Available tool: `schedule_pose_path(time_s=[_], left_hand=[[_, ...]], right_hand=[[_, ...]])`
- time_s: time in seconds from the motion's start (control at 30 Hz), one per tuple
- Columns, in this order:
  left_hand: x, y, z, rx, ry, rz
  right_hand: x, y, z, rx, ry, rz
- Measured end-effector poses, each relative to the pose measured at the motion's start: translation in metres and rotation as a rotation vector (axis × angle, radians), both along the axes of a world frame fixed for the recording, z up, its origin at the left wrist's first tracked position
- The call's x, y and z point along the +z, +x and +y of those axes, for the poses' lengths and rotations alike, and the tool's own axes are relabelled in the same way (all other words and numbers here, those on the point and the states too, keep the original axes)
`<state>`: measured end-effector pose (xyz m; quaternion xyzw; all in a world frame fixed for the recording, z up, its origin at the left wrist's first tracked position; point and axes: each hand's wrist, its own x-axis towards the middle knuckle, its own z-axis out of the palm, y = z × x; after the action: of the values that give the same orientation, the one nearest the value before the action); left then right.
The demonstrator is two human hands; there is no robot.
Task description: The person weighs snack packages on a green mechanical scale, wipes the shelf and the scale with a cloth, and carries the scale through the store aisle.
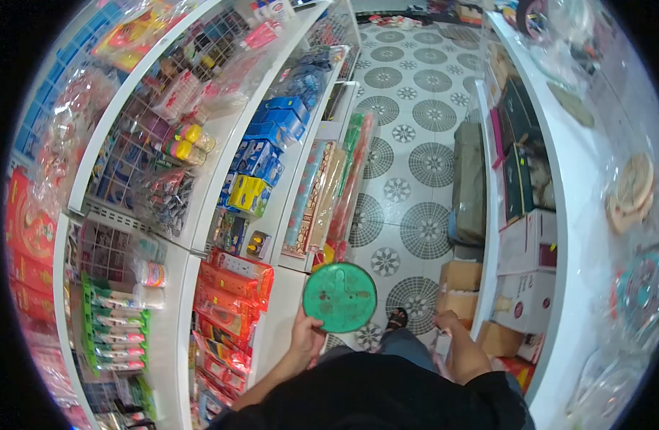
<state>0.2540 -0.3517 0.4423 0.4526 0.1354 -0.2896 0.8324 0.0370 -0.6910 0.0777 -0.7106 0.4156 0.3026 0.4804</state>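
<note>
A round green plastic disc (339,297), like a lid or a small stool top, is raised in front of my body. Dark brown smudges mark its face. My left hand (307,334) grips its lower left rim, the thumb lying over the edge. On the other side, my right hand (446,324) hangs low beside a brown cardboard box (460,287) with its fingers curled. A small pale item (442,345) shows just below that hand, too small to name. Whatever lies under the disc is hidden from me.
White shelves (222,154) line my left with blue boxes (261,159), orange packets (233,294) and toothbrushes (118,333). On the right, another shelf (570,179) stands above white cartons (524,301). Between them runs a narrow aisle of patterned floor tiles (397,190).
</note>
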Motion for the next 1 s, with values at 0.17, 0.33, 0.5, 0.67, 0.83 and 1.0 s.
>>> schedule_pose_path(time_s=[0.17, 0.33, 0.5, 0.67, 0.83, 1.0], left_hand=[[0.034, 0.063, -0.055, 0.025, -0.109, -0.014], [0.037, 0.132, -0.102, 0.013, -0.151, -0.004], [0.007, 0.200, -0.150, -0.021, -0.093, 0.086], [-0.001, 0.263, -0.205, -0.128, -0.142, 0.169], [-0.009, 0.327, -0.256, -0.220, -0.184, 0.174], [-0.005, 0.380, -0.306, -0.246, -0.194, 0.172]], right_hand=[[0.082, 0.068, -0.043, -0.329, 0.241, -0.411], [0.122, 0.056, -0.045, -0.439, 0.147, -0.277], [0.033, -0.031, -0.057, -0.314, 0.173, 0.013], [0.071, 0.019, -0.092, -0.087, -0.044, -0.050], [0.114, 0.063, -0.101, 0.062, -0.250, -0.125], [0.213, 0.180, -0.145, -0.544, -0.020, 0.069]])
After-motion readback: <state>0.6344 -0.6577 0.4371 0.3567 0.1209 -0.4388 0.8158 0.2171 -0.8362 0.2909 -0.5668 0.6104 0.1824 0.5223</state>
